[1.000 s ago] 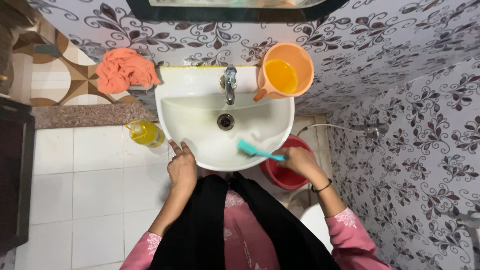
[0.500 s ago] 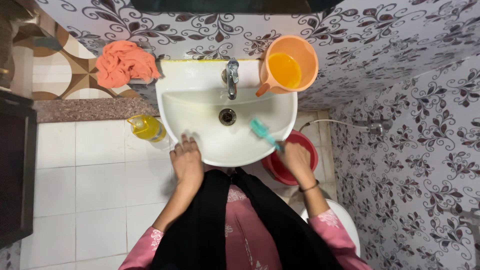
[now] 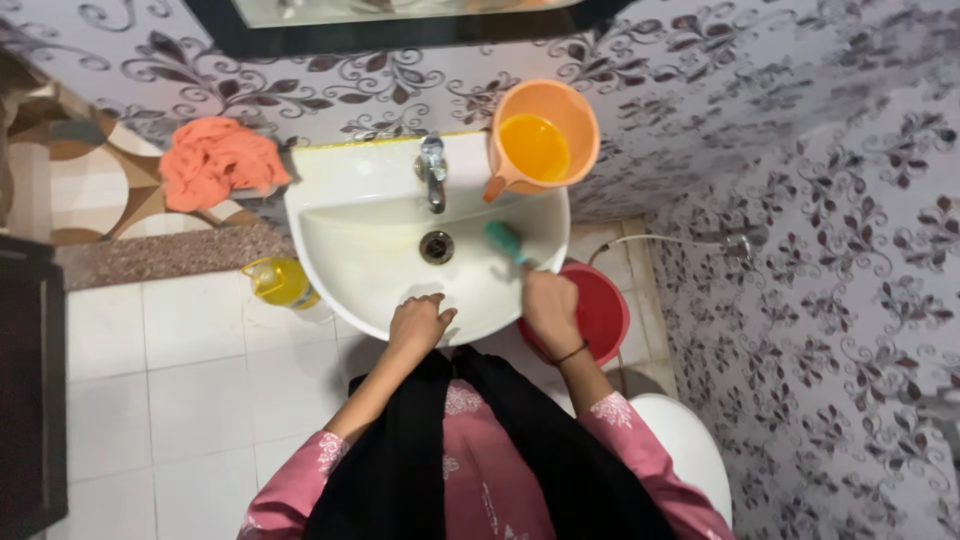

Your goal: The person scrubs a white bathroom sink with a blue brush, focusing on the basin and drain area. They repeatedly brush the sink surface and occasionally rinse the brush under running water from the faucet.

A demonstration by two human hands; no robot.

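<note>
Orange cloth [image 3: 218, 163], yellow bottle [image 3: 282, 281], red bucket [image 3: 597, 310]

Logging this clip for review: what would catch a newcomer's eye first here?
The white sink in the middle, where the right hand holds a teal brush against the bowl's right wall while the left hand rests on the front rim. Next, the orange jug by the tap, and the orange cloth at left.

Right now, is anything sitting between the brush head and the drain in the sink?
Nothing visible. The teal brush, held in the right hand, lies just right of the drain, with only bare white basin between them.
</note>
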